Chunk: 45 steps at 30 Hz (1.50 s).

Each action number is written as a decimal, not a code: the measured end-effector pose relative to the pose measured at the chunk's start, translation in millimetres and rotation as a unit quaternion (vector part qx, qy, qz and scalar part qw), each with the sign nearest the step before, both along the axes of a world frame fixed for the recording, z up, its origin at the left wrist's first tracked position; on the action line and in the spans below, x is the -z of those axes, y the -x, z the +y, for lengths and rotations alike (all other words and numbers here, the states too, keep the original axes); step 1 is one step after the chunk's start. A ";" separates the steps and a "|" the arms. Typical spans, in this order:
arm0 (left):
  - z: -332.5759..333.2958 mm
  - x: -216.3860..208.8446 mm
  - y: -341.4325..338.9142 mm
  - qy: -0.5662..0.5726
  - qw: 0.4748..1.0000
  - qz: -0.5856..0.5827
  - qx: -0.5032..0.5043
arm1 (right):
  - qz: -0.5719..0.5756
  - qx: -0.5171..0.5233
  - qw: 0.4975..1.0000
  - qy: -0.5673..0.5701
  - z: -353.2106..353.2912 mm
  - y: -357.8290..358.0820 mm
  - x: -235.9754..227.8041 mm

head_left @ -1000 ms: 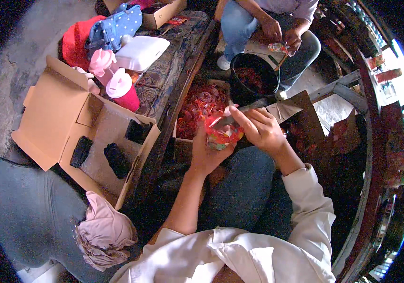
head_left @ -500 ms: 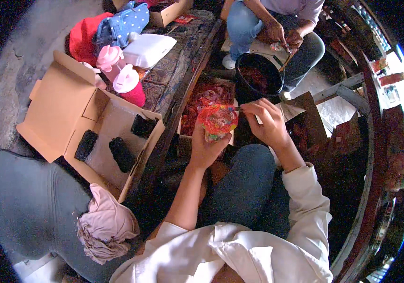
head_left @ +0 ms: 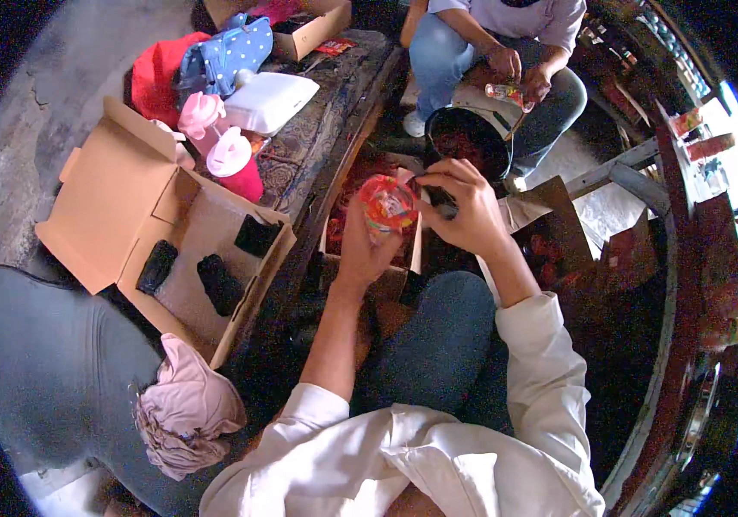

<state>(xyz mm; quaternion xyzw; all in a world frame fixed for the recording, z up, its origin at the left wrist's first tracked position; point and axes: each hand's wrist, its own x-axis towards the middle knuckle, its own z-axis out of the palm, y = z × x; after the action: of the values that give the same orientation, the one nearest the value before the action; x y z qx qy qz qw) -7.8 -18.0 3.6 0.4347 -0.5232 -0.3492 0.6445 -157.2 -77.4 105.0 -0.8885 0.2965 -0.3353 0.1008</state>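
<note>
My left hand (head_left: pixel 362 252) is wrapped round a clear plastic cup (head_left: pixel 390 205) with a red rim and coloured print. The cup's round end is tilted up toward me. Just right of that rim, my right hand (head_left: pixel 471 207) is closed in a pinch. A small dark bit shows at its fingertips, too little of it to name. Below and behind the cup stands a cardboard box (head_left: pixel 416 250) holding red printed plastic scraps (head_left: pixel 334 228), partly hidden by my left hand.
Ahead, a co-worker holds a printed cup (head_left: pixel 505 93) over a black bucket (head_left: pixel 508 146). An opened cardboard box (head_left: pixel 179 314) with black bundles lies left. Behind it are a pink tumbler (head_left: pixel 229 153) and a white foam container (head_left: pixel 274 102). A wooden frame (head_left: pixel 670 258) runs along the right.
The cup has turned and shifted slightly left, and the crinkled red covering across its end shows less. My right hand has moved a little left and up. The co-worker's cup shows more fully.
</note>
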 end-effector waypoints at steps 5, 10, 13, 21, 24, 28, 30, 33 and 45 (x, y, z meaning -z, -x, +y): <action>-0.3 -4.1 18.3 -0.004 0.997 -0.062 -0.049 | -0.001 0.042 0.999 -0.005 -11.1 -2.0 20.4; -2.8 -10.1 12.7 -0.043 0.991 -0.093 -0.090 | 0.025 0.017 0.998 -0.054 -24.4 -7.5 41.4; -4.1 -0.1 6.2 -0.042 0.981 -0.135 -0.134 | -0.002 0.003 0.998 -0.056 -29.8 -16.2 52.8; -1.1 -7.7 -2.2 -0.100 0.972 -0.168 -0.130 | -0.011 -0.034 0.996 -0.080 -42.2 -22.9 71.0; -1.0 -4.5 -6.2 -0.087 0.975 -0.180 -0.098 | -0.015 -0.032 0.995 -0.095 -44.0 -17.4 84.3; 0.4 3.7 -9.6 -0.125 0.977 -0.168 -0.033 | -0.005 -0.028 0.991 -0.128 -42.4 -6.1 101.4; 1.7 6.7 -11.2 -0.145 0.976 -0.161 -0.011 | -0.012 -0.047 0.989 -0.139 -42.3 -4.0 103.9; 2.6 12.8 -15.0 -0.162 0.975 -0.148 0.021 | -0.021 -0.072 0.983 -0.170 -41.7 -2.8 103.7; 1.3 16.3 -23.4 -0.182 0.974 -0.093 0.100 | -0.104 -0.055 0.947 -0.298 -45.4 9.2 108.8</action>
<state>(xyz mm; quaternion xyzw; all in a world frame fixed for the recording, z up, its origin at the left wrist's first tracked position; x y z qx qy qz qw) 15.5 -16.7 -12.7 0.5211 -0.5489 -0.4593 0.4649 -166.4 -122.7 -3.7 -0.7930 0.3214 -0.3161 0.4099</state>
